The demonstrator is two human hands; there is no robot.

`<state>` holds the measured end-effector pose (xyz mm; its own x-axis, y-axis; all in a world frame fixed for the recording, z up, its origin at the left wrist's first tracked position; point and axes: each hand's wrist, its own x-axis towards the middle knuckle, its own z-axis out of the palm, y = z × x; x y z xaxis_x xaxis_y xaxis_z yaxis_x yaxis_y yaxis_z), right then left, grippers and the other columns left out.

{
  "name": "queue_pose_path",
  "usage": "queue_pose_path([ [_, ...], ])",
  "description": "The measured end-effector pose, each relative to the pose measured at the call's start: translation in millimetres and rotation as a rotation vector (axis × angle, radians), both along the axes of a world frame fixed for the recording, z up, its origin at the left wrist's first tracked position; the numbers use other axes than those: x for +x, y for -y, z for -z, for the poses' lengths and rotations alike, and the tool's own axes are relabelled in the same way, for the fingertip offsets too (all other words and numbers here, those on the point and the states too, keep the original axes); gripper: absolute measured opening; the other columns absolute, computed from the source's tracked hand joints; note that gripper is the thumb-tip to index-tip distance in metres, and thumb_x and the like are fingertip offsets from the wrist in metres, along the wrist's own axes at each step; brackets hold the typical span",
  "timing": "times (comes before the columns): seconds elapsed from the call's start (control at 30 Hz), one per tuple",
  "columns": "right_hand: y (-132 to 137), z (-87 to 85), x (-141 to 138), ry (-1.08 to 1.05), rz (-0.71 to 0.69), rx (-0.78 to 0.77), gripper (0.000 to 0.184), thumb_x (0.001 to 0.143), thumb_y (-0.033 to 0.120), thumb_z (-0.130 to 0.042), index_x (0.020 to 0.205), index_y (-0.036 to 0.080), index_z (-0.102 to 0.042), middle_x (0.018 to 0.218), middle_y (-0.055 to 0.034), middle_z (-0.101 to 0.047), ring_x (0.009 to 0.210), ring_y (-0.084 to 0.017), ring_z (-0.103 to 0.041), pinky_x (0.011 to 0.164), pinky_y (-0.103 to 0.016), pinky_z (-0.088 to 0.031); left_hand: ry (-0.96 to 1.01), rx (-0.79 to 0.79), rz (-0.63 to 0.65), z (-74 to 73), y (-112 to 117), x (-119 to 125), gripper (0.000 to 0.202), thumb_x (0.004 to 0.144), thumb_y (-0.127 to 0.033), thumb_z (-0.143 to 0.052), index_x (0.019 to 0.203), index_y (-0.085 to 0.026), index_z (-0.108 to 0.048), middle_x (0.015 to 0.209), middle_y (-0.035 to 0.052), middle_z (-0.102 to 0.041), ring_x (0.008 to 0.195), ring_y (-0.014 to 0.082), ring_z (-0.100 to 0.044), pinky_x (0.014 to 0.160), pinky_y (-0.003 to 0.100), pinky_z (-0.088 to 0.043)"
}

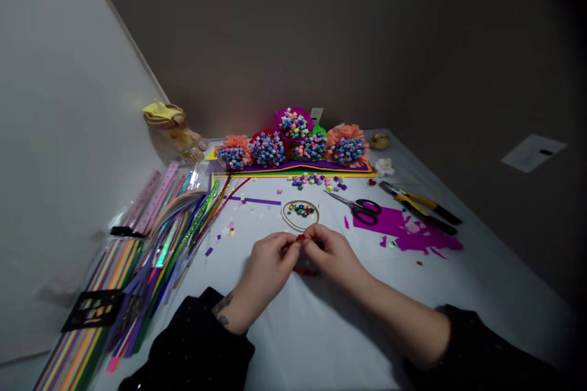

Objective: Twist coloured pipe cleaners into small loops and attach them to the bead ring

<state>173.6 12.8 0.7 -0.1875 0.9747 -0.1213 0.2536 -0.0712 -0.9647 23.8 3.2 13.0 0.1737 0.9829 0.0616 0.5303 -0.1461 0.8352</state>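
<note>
Both hands meet at the middle of the table, pinching a red paper strip (305, 270). A small red folded bit of it shows between the fingertips, and the rest curves down below them. My left hand (271, 264) is closed on the strip from the left. From the other side my right hand (334, 256) grips it, thumb and forefinger pressed together. Just beyond the fingers lies a gold ring (282, 212) around several small shiny folded paper stars (301, 210). The exact fold is too small to make out.
Black-handled scissors (367, 211) lie on magenta paper (387, 220), with yellow-and-black pliers (419, 204) to the right. Loose paper stars (316, 181) are scattered behind. Star-filled paper bouquets (268, 149) line the back. Packs of paper strips (105, 275) cover the left side.
</note>
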Motion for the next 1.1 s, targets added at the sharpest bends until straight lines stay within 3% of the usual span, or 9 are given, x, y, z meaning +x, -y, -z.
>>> queue_pose_path([
  [0.17, -3.5, -2.0, 3.8, -0.112, -0.01, -0.029, 0.011, 0.078, 0.028, -0.052, 0.071, 0.018, -0.054, 0.062, 0.0019, -0.053, 0.058, -0.012, -0.046, 0.055, -0.024, -0.037, 0.258, -0.242, -0.09, 0.7, -5.1, -1.0, 0.013, 0.078, -0.024, -0.056, 0.074, -0.015, -0.064, 0.065, 0.0, -0.063, 0.059, 0.0112, -0.055, 0.055, 0.02, -0.042],
  [0.27, -8.1, -3.5, 11.8, -0.069, -0.057, 0.217, 0.009, 0.079, 0.021, -0.052, 0.082, 0.02, -0.061, 0.078, -0.0033, -0.061, 0.075, -0.017, -0.055, 0.067, -0.03, -0.043, 0.458, -0.453, -0.114, -2.2, -8.9, -3.7, 0.016, 0.076, -0.028, -0.058, 0.067, -0.015, -0.058, 0.052, -0.0047, -0.051, 0.042, 0.0056, -0.04, 0.041, 0.017, -0.03],
  [0.37, -9.7, -2.4, 18.3, -0.003, -0.213, 0.512, 0.018, 0.078, 0.015, -0.055, 0.089, 0.023, -0.066, 0.09, -0.0069, -0.059, 0.084, -0.019, -0.056, 0.072, -0.032, -0.046, 0.583, -0.6, -0.094, -6.8, -11.1, -5.8, 0.02, 0.072, -0.032, -0.061, 0.065, -0.014, -0.056, 0.053, -0.0042, -0.05, 0.04, 0.0034, -0.034, 0.038, 0.016, -0.022],
  [0.47, -5.7, -2.6, 20.3, 0.053, -0.33, 0.636, 0.019, 0.08, 0.015, -0.056, 0.086, 0.026, -0.07, 0.091, -0.0074, -0.059, 0.083, -0.018, -0.057, 0.072, -0.031, -0.047, 0.598, -0.614, -0.087, -7.9, -13.6, -7.7, 0.02, 0.069, -0.032, -0.062, 0.065, -0.014, -0.056, 0.056, -0.0029, -0.052, 0.041, 0.0034, -0.034, 0.038, 0.016, -0.019],
  [0.6, 1.8, -12.0, 19.6, 0.024, -0.44, 0.642, 0.019, 0.081, 0.016, -0.056, 0.086, 0.027, -0.071, 0.092, -0.0076, -0.063, 0.088, -0.02, -0.058, 0.079, -0.035, -0.046, 0.484, -0.429, -0.218, -0.2, -22.4, -16.5, 0.018, 0.069, -0.031, -0.06, 0.064, -0.015, -0.056, 0.055, -0.004, -0.052, 0.042, 0.0049, -0.036, 0.04, 0.018, -0.024],
  [0.77, 5.2, -24.9, 17.9, -0.189, -0.522, 0.482, 0.01, 0.079, 0.023, -0.063, 0.075, 0.025, -0.071, 0.076, -0.0059, -0.065, 0.077, -0.02, -0.057, 0.075, -0.037, -0.045, 0.219, -0.148, -0.328, 7.7, -32.3, -28.5, 0.017, 0.073, -0.029, -0.056, 0.067, -0.014, -0.061, 0.06, -0.0019, -0.057, 0.057, 0.0109, -0.05, 0.055, 0.021, -0.038],
  [0.9, 4.2, -19.2, 15.0, -0.342, -0.338, 0.088, 0.016, 0.071, 0.034, -0.071, 0.065, 0.02, -0.066, 0.064, -0.0031, -0.062, 0.061, -0.016, -0.054, 0.058, -0.029, -0.042, 0.05, -0.078, -0.309, 6.8, -30.1, -25.3, 0.016, 0.075, -0.026, -0.054, 0.068, -0.015, -0.063, 0.062, -0.0011, -0.062, 0.06, 0.0129, -0.055, 0.058, 0.022, -0.04],
  [1.0, 2.8, -11.4, 10.5, -0.366, -0.183, -0.216, 0.026, 0.067, 0.041, -0.072, 0.064, 0.018, -0.061, 0.054, 0.0014, -0.057, 0.048, -0.01, -0.046, 0.047, -0.023, -0.032, -0.021, -0.042, -0.264, 6.9, -25.7, -20.0, 0.017, 0.076, -0.026, -0.053, 0.069, -0.015, -0.065, 0.062, -0.0009, -0.064, 0.059, 0.0133, -0.057, 0.058, 0.022, -0.041],
  [1.1, 2.4, -8.5, 5.6, -0.381, -0.134, -0.419, 0.028, 0.067, 0.04, -0.07, 0.061, 0.017, -0.055, 0.047, 0.0046, -0.053, 0.039, -0.005, -0.037, 0.04, -0.02, -0.023, -0.025, -0.03, -0.226, 6.7, -20.9, -14.8, 0.017, 0.077, -0.026, -0.053, 0.069, -0.016, -0.065, 0.062, -0.001, -0.064, 0.059, 0.0131, -0.057, 0.058, 0.022, -0.041],
])
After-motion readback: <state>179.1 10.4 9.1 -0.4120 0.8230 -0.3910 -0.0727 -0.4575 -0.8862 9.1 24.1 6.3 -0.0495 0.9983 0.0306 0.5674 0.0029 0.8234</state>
